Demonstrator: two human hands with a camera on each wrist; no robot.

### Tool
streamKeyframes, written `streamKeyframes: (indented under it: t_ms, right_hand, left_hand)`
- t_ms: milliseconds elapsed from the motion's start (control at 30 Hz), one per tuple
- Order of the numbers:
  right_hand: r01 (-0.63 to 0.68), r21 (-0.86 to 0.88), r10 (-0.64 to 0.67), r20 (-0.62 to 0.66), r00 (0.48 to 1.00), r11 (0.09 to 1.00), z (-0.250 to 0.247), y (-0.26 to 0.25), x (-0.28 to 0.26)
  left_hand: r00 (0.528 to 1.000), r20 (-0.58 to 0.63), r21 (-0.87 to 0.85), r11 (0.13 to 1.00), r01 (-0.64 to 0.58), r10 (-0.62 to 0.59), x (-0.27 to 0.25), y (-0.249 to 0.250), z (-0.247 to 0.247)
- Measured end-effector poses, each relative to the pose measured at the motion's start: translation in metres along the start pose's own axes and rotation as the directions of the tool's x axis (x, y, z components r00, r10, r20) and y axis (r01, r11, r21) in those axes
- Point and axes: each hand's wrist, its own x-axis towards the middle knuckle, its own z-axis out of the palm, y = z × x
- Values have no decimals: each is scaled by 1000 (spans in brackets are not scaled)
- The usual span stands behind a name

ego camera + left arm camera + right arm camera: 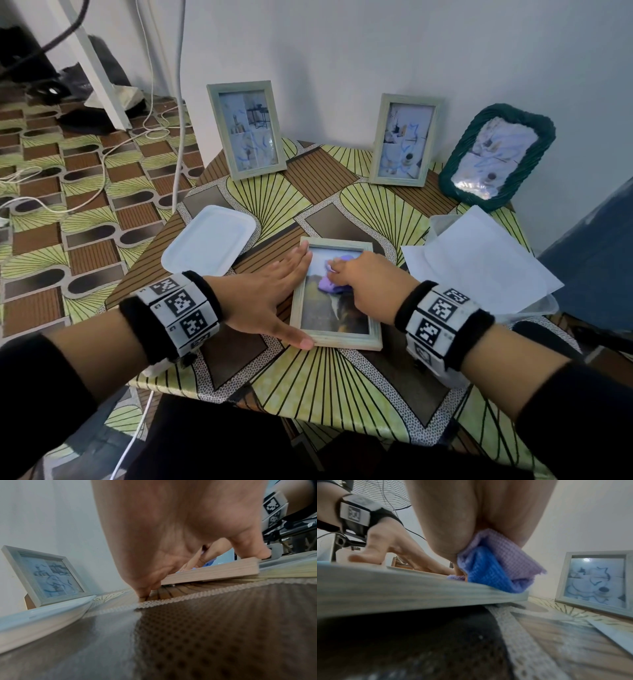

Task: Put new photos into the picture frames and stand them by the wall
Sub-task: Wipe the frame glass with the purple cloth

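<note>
A light wooden picture frame (337, 337) lies flat, glass up, on the patterned table with a brownish photo in it. My left hand (270, 294) presses flat on its left edge, fingers straight and thumb at the near corner. My right hand (366, 281) grips a bunched purple-blue cloth (328, 286) against the glass. The right wrist view shows the cloth (496, 563) squeezed under my palm on the frame (402, 588). In the left wrist view my left hand (171, 527) bears on the frame's side (214, 572). Three filled frames stand by the wall: a pale one (246, 130), another pale one (404, 138), and a green woven one (496, 154).
A white plastic lid (209, 240) lies left of the flat frame. At the right a clear plastic box (541, 305) carries white paper sheets (479, 257). White cables (178, 102) hang and trail over the floor at the left. A dark blue object (596, 260) stands at the right edge.
</note>
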Motion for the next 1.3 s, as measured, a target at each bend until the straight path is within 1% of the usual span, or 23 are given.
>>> streamKeyframes:
  t_ms: [167,233,333,433,500,533,600,633,667,733,767,833,867,933,1000,1067,1133,1167,1200,1233,1300]
  right_hand:
    - [-33,58,37,-57,998,998,-1,-7,16]
    - [-61,107,69,-66,995,992,0,-8,18]
    - [-83,240,114,-117,987,967,3,-13,10]
    - [-77,397,128,-104,986,915,2,-19,-4]
    - [-59,535,120,-81,989,843,0,-20,-13]
    - [-46,619,119,-76,990,784,-2,-20,-18]
    - [-26,795,140,-75,987,606,-6,-19,-29]
    - [-14,848,169,-90,982,530,-8,-17,-34]
    - [-5,876,212,-112,971,483,-10,-15,-39]
    - [-4,898,318,-151,936,441,-12,-9,-48]
    - [-21,888,358,-164,919,460,-12,-5,-52]
    - [-81,813,379,-178,908,576,-9,0,-63]
    - [-103,769,363,-175,915,630,-6,2,-68]
    - [-109,698,298,-155,942,708,-1,3,-79]
    - [-118,608,216,-91,972,785,6,4,-86]
    - [-119,554,143,0,990,824,12,5,-93]
    - [-107,540,106,33,994,835,16,4,-97]
    - [-101,530,97,36,995,842,18,4,-98]
    - [-99,517,92,40,995,850,19,4,-98]
    - [-104,503,93,48,995,858,20,4,-98]
    - [-123,477,105,64,992,870,21,5,-96]
  left_hand:
    - [1000,-9,1,1000,-1,1,1,-1,0]
    - [1000,-17,14,1000,7,-7,1,-1,1]
    - [1000,-25,25,1000,11,-11,1,-2,2]
    - [999,-41,25,1000,0,1,2,-3,2]
    - [998,-56,29,1000,-4,6,2,-4,3]
    - [998,-64,33,999,-3,5,2,-4,4]
    - [997,-80,46,999,2,2,2,-4,5]
    - [996,-89,55,998,5,0,1,-4,5]
    - [995,-99,63,998,10,-3,1,-4,5]
    - [993,-119,68,998,18,-10,0,-2,5]
    - [991,-130,65,998,22,-13,0,-2,4]
    - [989,-148,52,998,31,-23,-1,-1,3]
    - [987,-160,46,998,36,-28,-2,0,2]
    - [979,-203,42,999,34,-25,-3,2,-1]
    - [962,-274,41,999,6,6,-6,6,-4]
    - [933,-357,35,999,-39,49,-11,13,-9]
    - [903,-419,42,995,-86,96,-15,21,-13]
    - [895,-431,50,994,-102,114,-15,27,-14]
    - [899,-421,62,992,-107,123,-15,35,-14]
    - [915,-384,81,992,-98,122,-13,43,-13]
    - [959,-269,141,988,-56,93,-7,59,-8]
